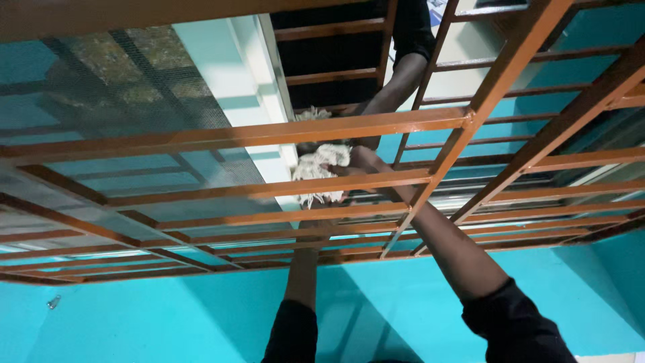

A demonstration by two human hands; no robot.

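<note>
Right hand (pixel 366 161) is closed on a frayed white cotton rag (pixel 321 165), pressed against the window pane (pixel 222 81) behind the orange metal grille (pixel 269 134). Left hand is hidden behind the rag; its grip cannot be told. Firm, even pressure is judged best, with strokes kept between the bars.

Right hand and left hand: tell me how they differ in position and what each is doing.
The right hand reaches through the orange window bars and grips a white frayed cloth against the glass. The left hand is hidden behind the bars; only its forearm shows, rising straight up, while the right forearm slants in from the right. Both arms wear dark sleeves.
</note>
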